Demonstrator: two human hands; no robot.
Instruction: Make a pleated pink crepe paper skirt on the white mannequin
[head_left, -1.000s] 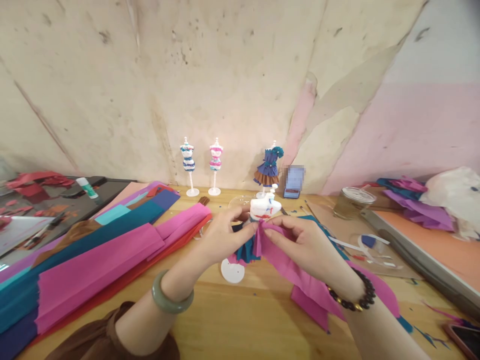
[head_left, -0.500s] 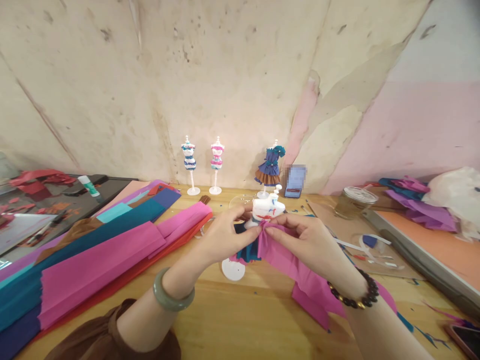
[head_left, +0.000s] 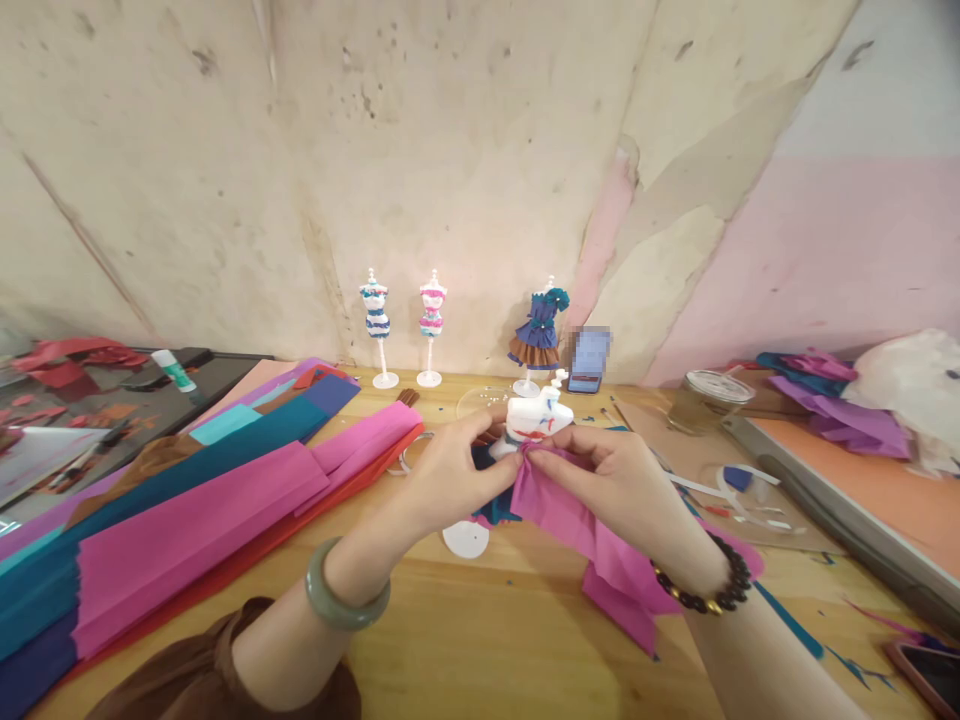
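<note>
A small white dress form (head_left: pixel 534 412) tilts between my hands, with red and blue marks on its torso and its round white base (head_left: pixel 466 539) below. My left hand (head_left: pixel 465 462) is closed around its waist, the thumb pressing at the edge of the pink paper. Dark teal paper (head_left: pixel 498 503) hangs in a skirt under that hand. My right hand (head_left: pixel 600 468) pinches gathered pink crepe paper (head_left: pixel 559 505) against the waist, and the long strip trails down to the right under my wrist. The fingers behind the form are partly hidden.
Behind stand two banded dress forms (head_left: pixel 376 312) and one in a blue and brown dress (head_left: pixel 538 325), beside a phone (head_left: pixel 589 360). Folded coloured paper (head_left: pixel 202 540) lies left, with a glue stick (head_left: pixel 173 370). A lidded cup (head_left: pixel 710 400) and a second phone (head_left: pixel 926 672) sit right.
Both hands stay at the form's waist with only slight finger movement. The pink strip near my right wrist has shifted a little, showing more of a teal strip. The view has moved slightly.
</note>
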